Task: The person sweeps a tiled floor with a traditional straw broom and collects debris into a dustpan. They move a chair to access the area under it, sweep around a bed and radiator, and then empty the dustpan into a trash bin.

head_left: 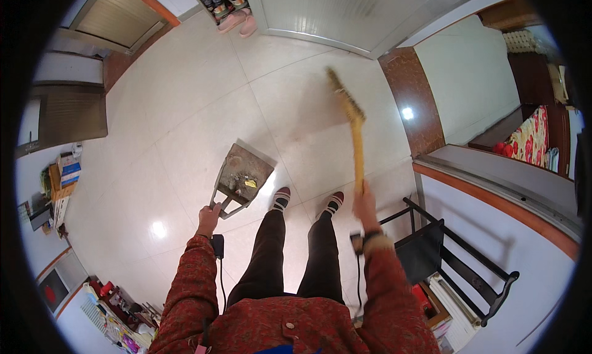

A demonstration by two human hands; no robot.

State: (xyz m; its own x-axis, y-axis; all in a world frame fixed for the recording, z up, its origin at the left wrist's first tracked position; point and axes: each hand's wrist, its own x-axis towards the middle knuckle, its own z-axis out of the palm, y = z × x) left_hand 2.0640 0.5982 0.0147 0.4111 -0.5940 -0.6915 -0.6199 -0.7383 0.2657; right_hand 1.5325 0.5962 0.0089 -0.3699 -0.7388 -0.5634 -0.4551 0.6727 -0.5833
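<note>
- Yellow is the long handle of the straw broom (354, 129) that we hold in our right hand (365, 205); the grip there is closed around the lower end of the handle.
- From this grip the broom runs forward and a little to the left, so its long axis points away from us; the bristle head is at the far end, on or just above the pale glossy floor tiles (185, 95), we cannot tell which.
- Our left hand (208, 218) is clamped on the handle of the grey metal dustpan (242, 176), which lies just in front of this hand with its open mouth turned away from us.
- Inside the dustpan we see dust and some small scraps, one of them yellow.
- The bristle head is well apart from the dustpan, ahead of it and to the right; the left hand is the nearer one to the pan, the right one to the broom.
- Our two feet in striped socks (281, 198) stand between pan and broom handle.
</note>
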